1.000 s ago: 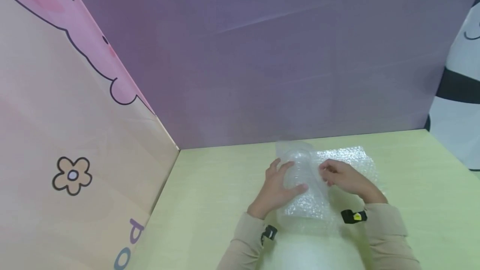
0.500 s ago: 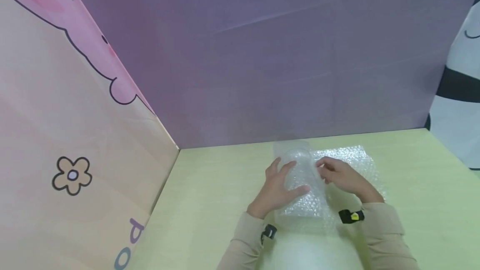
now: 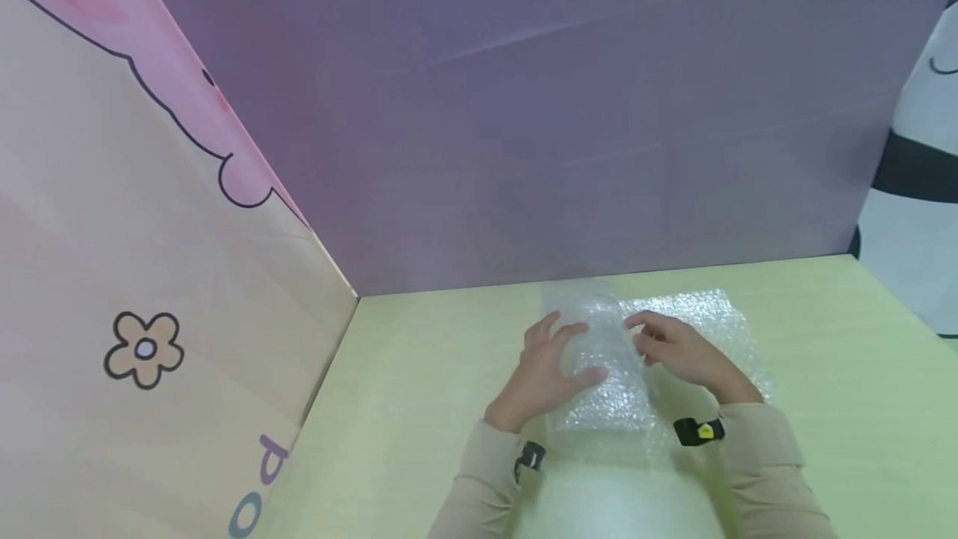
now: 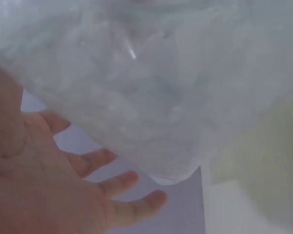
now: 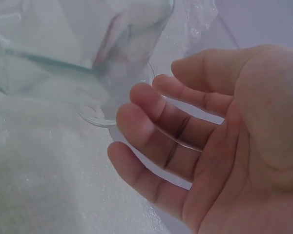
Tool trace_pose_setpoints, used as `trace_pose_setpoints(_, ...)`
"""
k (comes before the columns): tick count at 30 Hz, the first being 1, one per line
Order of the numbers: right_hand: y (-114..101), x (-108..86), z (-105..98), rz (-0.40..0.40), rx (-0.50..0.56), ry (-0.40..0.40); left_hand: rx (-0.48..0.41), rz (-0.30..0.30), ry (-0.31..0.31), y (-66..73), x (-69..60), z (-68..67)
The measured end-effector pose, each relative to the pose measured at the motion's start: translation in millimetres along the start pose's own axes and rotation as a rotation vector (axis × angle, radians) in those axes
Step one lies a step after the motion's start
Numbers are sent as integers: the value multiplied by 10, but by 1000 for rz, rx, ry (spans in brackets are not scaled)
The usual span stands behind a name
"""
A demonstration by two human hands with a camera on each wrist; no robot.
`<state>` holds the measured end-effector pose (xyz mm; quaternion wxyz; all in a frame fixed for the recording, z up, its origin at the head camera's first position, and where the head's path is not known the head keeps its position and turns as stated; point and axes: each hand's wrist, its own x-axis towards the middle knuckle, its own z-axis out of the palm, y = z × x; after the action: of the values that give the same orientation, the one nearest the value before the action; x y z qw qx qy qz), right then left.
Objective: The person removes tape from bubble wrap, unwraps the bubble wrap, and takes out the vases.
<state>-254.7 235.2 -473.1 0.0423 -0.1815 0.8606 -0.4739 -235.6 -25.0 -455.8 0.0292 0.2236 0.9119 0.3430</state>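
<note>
A clear glass vessel [image 5: 44, 78] with an angular lower part and a round rim lies on a sheet of bubble wrap [image 3: 692, 306]. In the head view its rim points to the back of the table, and its outline blends with the plastic. My left hand [image 3: 542, 373] curves round its left side, thumb on the near part and fingers spread toward the rim. In the left wrist view, a cloudy transparent surface covers the thumb. At the vessel's right side is my right hand [image 5: 205, 122], loosely curled. The right wrist view shows nothing in its palm; fingertip contact is unclear.
The pale yellow table [image 3: 404, 406] meets a purple back panel [image 3: 524, 131]. A printed panel [image 3: 247, 339] stands at the left. On the right is a panel with a black-and-white figure [image 3: 916, 215].
My right hand has shifted slightly left along the vessel's side. The left hand has drawn a little left too, and the sheet's back left edge has moved left.
</note>
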Motion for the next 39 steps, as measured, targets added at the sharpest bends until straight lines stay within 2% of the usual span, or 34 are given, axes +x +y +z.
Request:
trace_pose_setpoints(2, -2, 5, 5, -18, -7, 1, 21, 31, 7, 7, -4, -19)
trace_pose_setpoints(5, 0, 17, 18, -29, -25, 8, 75, 112, 18, 25, -1, -41)
trace_pose_setpoints(8, -6, 28, 35, -19, -39, 7, 142, 194, 21, 50, 1, -49)
trace_pose_setpoints(10, -13, 34, 46, -8, -40, 8, 180, 224, 7, 76, -4, -53)
trace_pose_setpoints(16, -43, 40, 71, 4, -31, 0, 238, 204, -69, 151, -35, -43)
trace_pose_setpoints(28, 11, 69, 95, 81, -52, -10, 321, 177, -161, 212, -109, 14)
trace_pose_setpoints(35, 28, 74, 98, 120, -44, -34, 376, 199, -149, 238, -122, -17)
trace_pose_setpoints(39, 36, 69, 98, 141, -42, -56, 373, 221, -137, 208, -104, -51)
